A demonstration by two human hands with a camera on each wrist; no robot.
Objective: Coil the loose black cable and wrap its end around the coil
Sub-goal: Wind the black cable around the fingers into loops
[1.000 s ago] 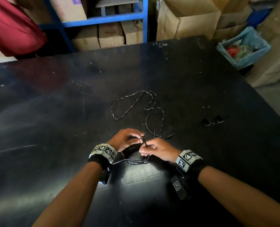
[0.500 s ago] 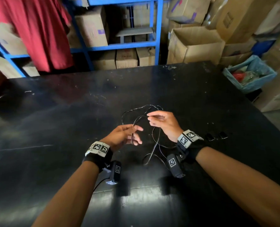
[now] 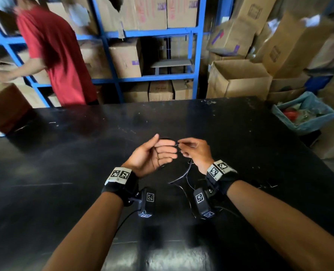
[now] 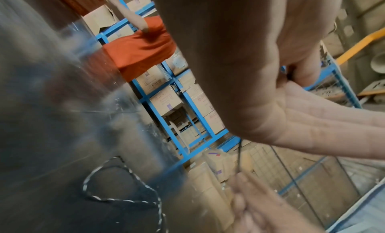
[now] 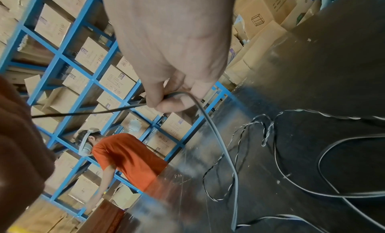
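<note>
The thin black cable (image 3: 184, 174) runs taut between my two hands above the black table (image 3: 64, 173). My left hand (image 3: 167, 151) is palm up with its fingers loosely curled; the cable (image 4: 239, 154) crosses the palm, and the thumb seems to press it near the index finger. Just to its right, my right hand (image 3: 182, 148) pinches the cable (image 5: 225, 154) between thumb and fingers. From there the cable hangs to the table in loose loops. A twisted black-and-white stretch (image 5: 239, 137) lies further out on the table.
Two small black items (image 3: 267, 184) lie on the table to the right of my right wrist. A person in a red shirt (image 3: 58, 55) stands by blue shelving (image 3: 198, 55) full of cartons. A blue-lined bin (image 3: 303, 116) stands at the far right corner.
Both hands have risen off the table and moved away from me. The right hand drew the cable up and then came back beside the left palm. My view has tilted upward.
</note>
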